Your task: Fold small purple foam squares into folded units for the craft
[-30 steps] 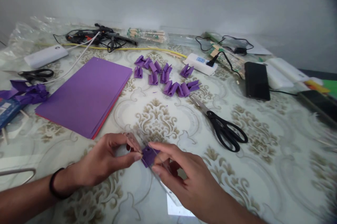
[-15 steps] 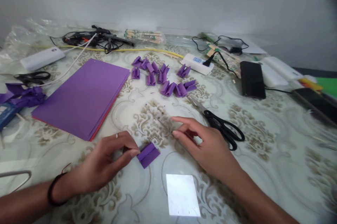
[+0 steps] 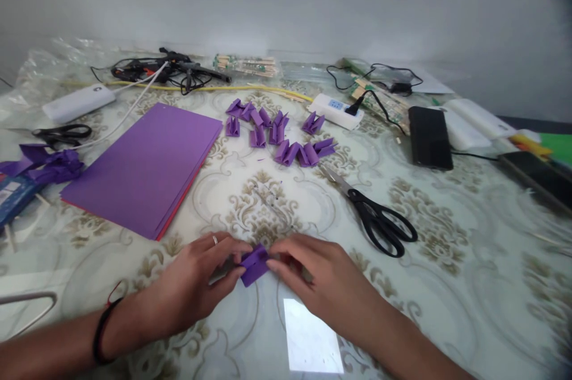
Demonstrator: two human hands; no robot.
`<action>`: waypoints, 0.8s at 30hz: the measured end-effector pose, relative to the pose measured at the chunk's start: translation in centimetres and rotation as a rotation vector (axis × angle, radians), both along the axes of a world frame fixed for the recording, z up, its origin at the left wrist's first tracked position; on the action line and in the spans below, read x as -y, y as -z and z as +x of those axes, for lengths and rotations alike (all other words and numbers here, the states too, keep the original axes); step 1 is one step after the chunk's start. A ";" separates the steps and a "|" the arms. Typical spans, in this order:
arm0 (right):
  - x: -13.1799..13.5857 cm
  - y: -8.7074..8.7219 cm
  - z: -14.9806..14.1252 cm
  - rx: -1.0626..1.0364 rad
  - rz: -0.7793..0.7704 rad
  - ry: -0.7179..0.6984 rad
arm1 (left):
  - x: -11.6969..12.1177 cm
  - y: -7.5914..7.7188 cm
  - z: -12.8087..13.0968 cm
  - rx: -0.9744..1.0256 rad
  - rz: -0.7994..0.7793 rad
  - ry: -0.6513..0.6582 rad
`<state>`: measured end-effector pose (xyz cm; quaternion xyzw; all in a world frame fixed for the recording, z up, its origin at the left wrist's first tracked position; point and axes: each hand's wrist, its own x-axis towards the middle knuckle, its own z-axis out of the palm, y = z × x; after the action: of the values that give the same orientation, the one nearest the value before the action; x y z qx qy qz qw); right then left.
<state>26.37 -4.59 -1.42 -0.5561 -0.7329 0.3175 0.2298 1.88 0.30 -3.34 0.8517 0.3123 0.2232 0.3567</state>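
Note:
Between my hands is a small folded piece of purple paper, a crease running across it. My left hand pinches its left edge between thumb and fingers. At the opposite edge, the thumb and fingertips of my right hand close on the paper. Farther back lie several folded purple paper pieces in a loose curved group. A stack of purple sheets, with red showing underneath, rests to the left. Black-handled scissors lie to the right, blades partly apart.
A white power strip with a black plug sits behind the folded pieces. Phones lie at the right. Tangled black cables, a white power bank, a second pair of scissors and crumpled purple paper occupy the left side.
My right hand has moved left and down from over the table to the paper's right edge. My left hand still holds the other edge, shifted slightly right.

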 end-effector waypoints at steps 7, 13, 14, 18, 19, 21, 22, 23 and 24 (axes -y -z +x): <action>0.1 -1.6 -1.8 -0.286 -0.222 0.244 | 1.5 -1.3 -0.1 0.224 -0.126 -0.238; 0.0 -2.1 -3.0 -0.598 -0.397 0.166 | 2.2 -2.0 -0.7 0.330 -0.097 -0.327; 0.0 -2.0 -3.2 -0.643 -0.423 0.144 | 2.2 -1.9 -0.7 0.314 -0.124 -0.325; 0.3 -1.2 -3.6 -0.731 -0.456 0.132 | 1.8 -1.3 -0.7 0.225 -0.344 -0.270; 0.5 -0.9 -3.6 -0.745 -0.464 0.132 | 1.7 -1.4 -0.7 0.170 -0.421 -0.216; 0.9 -0.5 -3.5 -0.758 -0.483 0.137 | 1.4 -1.7 -0.8 0.047 -0.519 -0.115; 1.1 -0.3 -3.4 -0.754 -0.493 0.138 | 1.3 -1.8 -0.8 0.018 -0.546 -0.072; 1.3 -0.1 -3.3 -0.744 -0.500 0.138 | 1.1 -2.0 -0.9 0.010 -0.570 -0.043; 1.4 0.0 -3.2 -0.724 -0.502 0.134 | 1.0 -2.1 -1.0 0.013 -0.584 -0.035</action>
<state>23.14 -5.99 -1.41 -0.4938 -0.4678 0.6444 0.3493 0.90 -0.72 -1.25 0.7060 0.3758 0.1356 0.5848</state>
